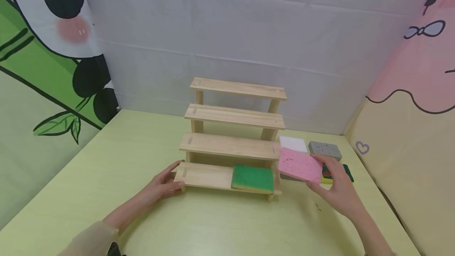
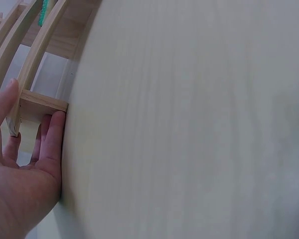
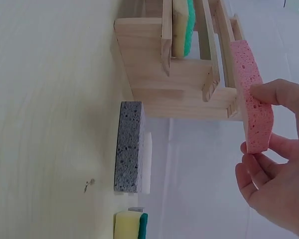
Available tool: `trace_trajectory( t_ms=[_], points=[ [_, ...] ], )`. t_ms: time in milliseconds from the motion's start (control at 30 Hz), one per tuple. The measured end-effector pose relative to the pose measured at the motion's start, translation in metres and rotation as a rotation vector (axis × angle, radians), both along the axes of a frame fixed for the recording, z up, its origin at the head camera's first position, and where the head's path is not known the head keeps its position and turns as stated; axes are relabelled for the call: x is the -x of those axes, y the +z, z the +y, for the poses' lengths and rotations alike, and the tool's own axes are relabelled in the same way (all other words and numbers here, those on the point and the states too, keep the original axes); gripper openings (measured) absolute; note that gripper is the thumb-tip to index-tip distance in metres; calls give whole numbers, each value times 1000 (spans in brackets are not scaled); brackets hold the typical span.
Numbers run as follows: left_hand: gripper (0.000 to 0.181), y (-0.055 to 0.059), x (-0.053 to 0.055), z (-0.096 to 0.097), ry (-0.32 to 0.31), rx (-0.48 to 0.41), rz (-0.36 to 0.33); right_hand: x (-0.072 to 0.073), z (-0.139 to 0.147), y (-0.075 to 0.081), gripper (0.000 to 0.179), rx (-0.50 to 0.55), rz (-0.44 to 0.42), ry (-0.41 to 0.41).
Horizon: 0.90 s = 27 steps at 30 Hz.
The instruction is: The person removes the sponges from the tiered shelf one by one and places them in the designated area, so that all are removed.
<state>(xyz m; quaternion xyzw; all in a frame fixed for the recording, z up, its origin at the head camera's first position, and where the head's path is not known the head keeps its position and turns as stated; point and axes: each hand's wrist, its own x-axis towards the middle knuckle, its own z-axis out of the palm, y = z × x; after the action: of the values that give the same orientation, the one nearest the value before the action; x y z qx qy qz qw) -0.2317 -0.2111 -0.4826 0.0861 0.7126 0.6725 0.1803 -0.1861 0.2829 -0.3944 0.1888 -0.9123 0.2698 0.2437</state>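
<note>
A stepped wooden shelf rack (image 1: 206,175) with several tiers stands on the table. My left hand (image 1: 160,187) holds the left end of its lowest tier; in the left wrist view the thumb (image 2: 9,99) lies at the board and the other fingers reach round by the end support. A green-topped sponge (image 1: 252,179) with a yellow underside lies flat at the right of that tier. Between thumb and fingers, my right hand (image 1: 339,192) pinches a pink sponge (image 1: 299,165), raised off the table beside the rack's right side. The right wrist view shows it edge-on (image 3: 254,99).
Right of the rack on the table are a white block (image 1: 292,143), a grey speckled sponge (image 1: 325,150) and a yellow sponge with a dark green layer (image 1: 347,172), partly behind my right hand. Another dark grey sponge (image 3: 129,149) lies near the rack. A printed backdrop (image 1: 231,31) rises behind.
</note>
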Motion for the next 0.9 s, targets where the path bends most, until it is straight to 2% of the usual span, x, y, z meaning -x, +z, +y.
trace_trajectory(
  t_ms=[400, 633, 900],
  points=[
    [84, 1, 1, 1, -11, 11, 19, -1, 23, -11, 69, -23, -60, -20],
    [83, -1, 1, 2, 6, 15, 2, -5, 26, -20, 69, -65, -182, -54],
    [83, 0, 0, 2, 22, 32, -4, -7, 27, -27, 67, -106, -253, -48]
  ],
)
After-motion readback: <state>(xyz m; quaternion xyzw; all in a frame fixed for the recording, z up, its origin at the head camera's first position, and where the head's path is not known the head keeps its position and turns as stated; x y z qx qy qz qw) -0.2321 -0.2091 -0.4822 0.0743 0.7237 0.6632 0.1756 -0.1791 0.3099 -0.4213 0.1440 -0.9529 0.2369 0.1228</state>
